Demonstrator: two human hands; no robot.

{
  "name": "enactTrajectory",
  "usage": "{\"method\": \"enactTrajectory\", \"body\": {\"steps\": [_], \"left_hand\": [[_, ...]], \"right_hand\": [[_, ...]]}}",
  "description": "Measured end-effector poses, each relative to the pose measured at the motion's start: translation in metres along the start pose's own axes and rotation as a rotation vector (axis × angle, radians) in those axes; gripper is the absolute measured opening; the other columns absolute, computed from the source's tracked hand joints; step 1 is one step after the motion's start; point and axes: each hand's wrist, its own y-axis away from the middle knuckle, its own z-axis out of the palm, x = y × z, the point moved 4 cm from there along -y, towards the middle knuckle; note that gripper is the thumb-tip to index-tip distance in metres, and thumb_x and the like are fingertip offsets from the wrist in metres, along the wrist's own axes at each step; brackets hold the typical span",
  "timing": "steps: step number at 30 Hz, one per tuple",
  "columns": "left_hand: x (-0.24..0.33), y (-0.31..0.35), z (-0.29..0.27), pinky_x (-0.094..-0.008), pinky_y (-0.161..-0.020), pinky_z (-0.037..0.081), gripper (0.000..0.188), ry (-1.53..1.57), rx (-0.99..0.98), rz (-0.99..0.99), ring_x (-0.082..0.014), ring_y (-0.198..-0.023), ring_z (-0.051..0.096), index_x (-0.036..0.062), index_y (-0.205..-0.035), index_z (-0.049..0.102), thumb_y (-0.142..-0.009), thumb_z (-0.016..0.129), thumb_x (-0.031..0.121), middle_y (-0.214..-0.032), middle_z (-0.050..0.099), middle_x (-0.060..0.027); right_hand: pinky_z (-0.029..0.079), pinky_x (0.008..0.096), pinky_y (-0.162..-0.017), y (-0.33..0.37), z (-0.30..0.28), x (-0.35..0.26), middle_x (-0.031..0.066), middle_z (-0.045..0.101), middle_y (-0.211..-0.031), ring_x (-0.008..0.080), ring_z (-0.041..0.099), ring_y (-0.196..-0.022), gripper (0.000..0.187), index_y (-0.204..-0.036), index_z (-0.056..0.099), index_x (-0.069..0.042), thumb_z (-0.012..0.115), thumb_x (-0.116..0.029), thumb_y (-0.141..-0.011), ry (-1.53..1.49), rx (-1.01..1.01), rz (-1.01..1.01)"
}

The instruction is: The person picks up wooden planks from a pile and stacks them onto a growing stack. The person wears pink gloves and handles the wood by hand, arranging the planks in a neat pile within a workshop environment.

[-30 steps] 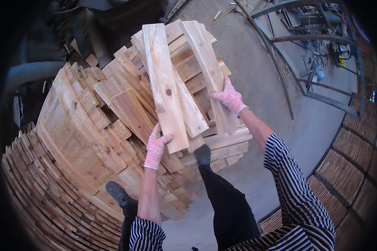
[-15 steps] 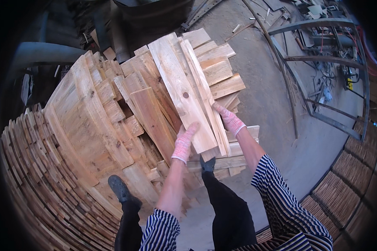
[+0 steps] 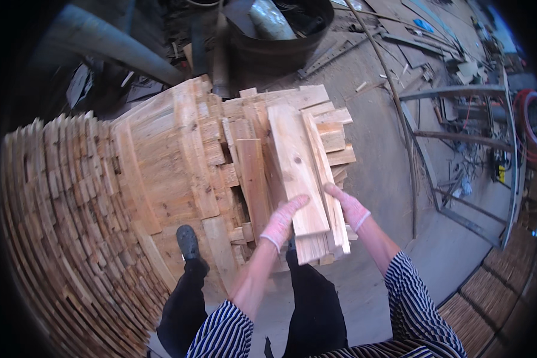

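While your pink-gloved left hand [image 3: 285, 222] grips pale, knotted, flat wooden board [image 3: 298, 179], thumb on top, your pink-gloved right hand [image 3: 349, 207] holds edge of narrow pale wooden board [image 3: 324, 170] just beside it. Both boards between your hands, over jumbled heap of light-brown wooden planks [image 3: 252, 173]. Grey metal frame [image 3: 459, 90] well apart, to right.

A dusty grey floor [image 3: 379, 161] lies beneath an angular grey metal frame [image 3: 459, 91]. A wide, dark, round tub [image 3: 277, 55] stands in dim light.
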Motion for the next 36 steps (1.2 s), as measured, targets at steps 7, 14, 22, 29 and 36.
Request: {"method": "enactTrajectory", "body": {"steps": [7, 14, 22, 29, 36], "left_hand": [[-0.046, 0.208, 0.003, -0.0374, -0.109, 0.046, 0.100, -0.064, 0.258, 0.082, -0.0271, -0.127, 0.057, -0.0071, -0.148, 0.038, -0.077, 0.090, 0.040, -0.136, 0.060, -0.0207], [-0.038, 0.370, 0.008, -0.0419, -0.104, 0.054, 0.068, 0.472, 0.247, 0.122, -0.0266, -0.118, 0.066, -0.0012, -0.143, 0.052, -0.088, 0.081, 0.024, -0.133, 0.064, -0.0172], [0.085, 0.441, -0.088, -0.0512, -0.106, 0.052, 0.063, 0.659, 0.150, 0.125, -0.0326, -0.120, 0.066, 0.0057, -0.139, 0.059, -0.087, 0.081, 0.035, -0.132, 0.068, -0.0158], [0.175, 0.374, -0.224, -0.0489, -0.099, 0.056, 0.055, 0.519, 0.161, 0.176, -0.0316, -0.112, 0.069, 0.0068, -0.134, 0.064, -0.091, 0.076, 0.039, -0.126, 0.071, -0.0150], [0.117, 0.361, -0.231, -0.0464, -0.102, 0.055, 0.059, 0.540, 0.177, 0.248, -0.0301, -0.111, 0.071, 0.0051, -0.136, 0.061, -0.090, 0.076, 0.038, -0.127, 0.071, -0.0149]], "right_hand": [[0.042, 0.0418, -0.116, 0.163, 0.071, 0.083, 0.0165, 0.057, -0.146, 0.0276, 0.055, -0.134, 0.089, -0.150, 0.046, 0.001, 0.080, -0.050, -0.086, 0.155, -0.132, 0.054], [0.048, 0.0411, -0.111, 0.235, 0.207, 0.096, 0.0157, 0.059, -0.143, 0.0256, 0.060, -0.128, 0.076, -0.149, 0.046, 0.003, 0.076, -0.039, -0.093, 0.360, -0.231, 0.302], [0.049, 0.0456, -0.109, 0.170, 0.398, 0.125, 0.0161, 0.065, -0.138, 0.0285, 0.065, -0.123, 0.065, -0.142, 0.057, -0.002, 0.072, -0.045, -0.095, 0.342, -0.393, 0.659], [0.044, 0.0615, -0.106, -0.016, 0.461, 0.152, 0.0126, 0.071, -0.123, 0.0332, 0.065, -0.116, 0.062, -0.131, 0.064, -0.009, 0.074, -0.052, -0.088, 0.592, -0.157, 0.725], [0.056, 0.0421, -0.099, 0.005, 0.422, 0.177, 0.0147, 0.072, -0.125, 0.0261, 0.071, -0.108, 0.051, -0.131, 0.066, -0.003, 0.072, -0.039, -0.095, 0.518, -0.200, 0.490]]}}
